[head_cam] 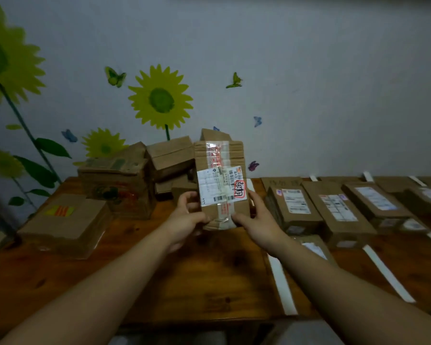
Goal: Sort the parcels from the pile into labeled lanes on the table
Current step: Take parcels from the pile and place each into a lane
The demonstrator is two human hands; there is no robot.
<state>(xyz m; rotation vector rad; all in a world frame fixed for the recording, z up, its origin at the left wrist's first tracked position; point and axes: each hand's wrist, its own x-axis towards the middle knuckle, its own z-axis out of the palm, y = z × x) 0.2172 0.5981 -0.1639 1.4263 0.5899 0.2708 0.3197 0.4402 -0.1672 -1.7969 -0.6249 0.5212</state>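
I hold a brown cardboard parcel [220, 180] upright above the wooden table [197, 275], its white shipping label and red-marked tag facing me. My left hand [187, 215] grips its lower left edge, fingers curled round the side. My right hand [256, 217] grips the lower right corner. Behind the parcel lies the pile of brown boxes [164, 160] against the wall. To the right, white strips [281, 282] divide the table into lanes, with labelled parcels [294, 205] [339, 210] [376, 200] lying in them.
A large printed box [117, 188] and a flat box with a yellow sticker [65, 222] sit on the left of the table. Another parcel [314, 247] lies near my right forearm. The wall with sunflower decals stands right behind the table.
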